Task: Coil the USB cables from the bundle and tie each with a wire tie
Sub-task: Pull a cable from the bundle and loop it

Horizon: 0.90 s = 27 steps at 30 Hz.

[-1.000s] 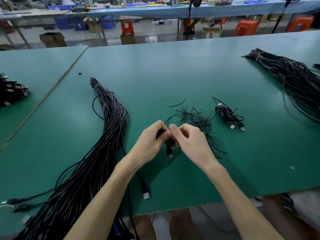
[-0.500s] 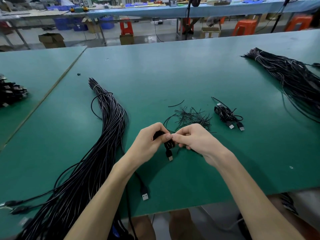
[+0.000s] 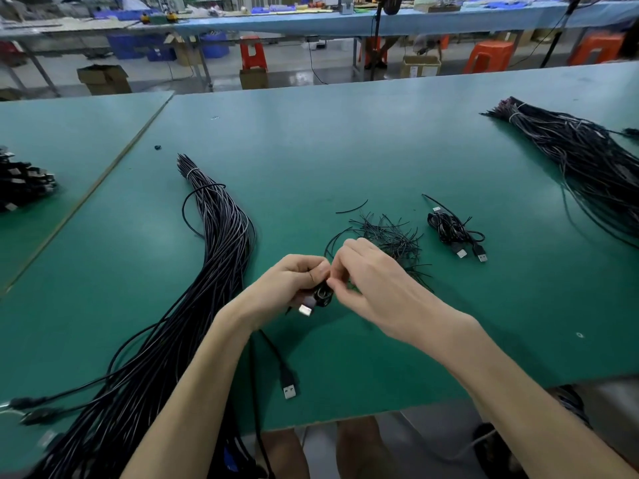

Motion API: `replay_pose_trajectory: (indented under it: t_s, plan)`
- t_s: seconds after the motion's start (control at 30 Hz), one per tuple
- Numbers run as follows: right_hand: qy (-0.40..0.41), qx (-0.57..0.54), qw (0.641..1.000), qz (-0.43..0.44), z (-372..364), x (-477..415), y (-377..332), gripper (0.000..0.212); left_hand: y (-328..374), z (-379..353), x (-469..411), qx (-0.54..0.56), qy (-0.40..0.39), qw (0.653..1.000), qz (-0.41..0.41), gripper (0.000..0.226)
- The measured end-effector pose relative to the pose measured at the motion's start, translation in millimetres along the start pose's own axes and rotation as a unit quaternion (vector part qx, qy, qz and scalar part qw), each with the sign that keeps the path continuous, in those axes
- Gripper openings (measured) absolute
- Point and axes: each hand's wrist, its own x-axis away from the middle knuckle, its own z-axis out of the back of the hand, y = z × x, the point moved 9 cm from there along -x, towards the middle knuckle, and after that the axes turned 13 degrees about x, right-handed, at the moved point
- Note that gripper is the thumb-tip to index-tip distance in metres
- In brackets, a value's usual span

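My left hand (image 3: 287, 283) grips a small coil of black USB cable (image 3: 322, 294), its silver plug (image 3: 305, 310) hanging below the fingers. My right hand (image 3: 375, 281) pinches a thin black wire tie at the coil's top; the tie itself is mostly hidden by my fingers. A long bundle of black USB cables (image 3: 214, 257) lies to the left, running to the table's front edge. Loose wire ties (image 3: 390, 233) form a small pile just behind my hands. Tied coils (image 3: 449, 229) with two plugs lie to the right of that pile.
A second large cable bundle (image 3: 581, 157) lies at the far right of the green table (image 3: 345, 140). A loose USB plug (image 3: 289, 388) rests near the front edge. More dark connectors (image 3: 20, 181) sit on the left table. Stools and boxes stand beyond.
Both hands have lifted the coil slightly and turned it; the plug now points down-left. My right hand has shifted over the coil's top, fingers working at the tie.
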Motion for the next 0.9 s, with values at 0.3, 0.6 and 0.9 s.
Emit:
replay_pose_trajectory:
  t_s: [0.3,0.6,0.9]
  plan:
    - [0.073,-0.268,0.926,-0.255,-39.1,12.8,54.8,0.016,-0.5,3.1,-4.9,0.111,0.034,0.993,-0.034,0.02]
    - [0.12,-0.415,0.822,-0.371,-59.5,9.8,67.9,0.029,9.7,13.2,-3.5,0.029,0.088,0.99,-0.111,0.038]
    - [0.194,-0.222,0.917,-0.269,-37.3,7.9,46.0,0.015,15.4,24.6,-3.4,-0.117,0.176,0.968,-0.132,0.025]
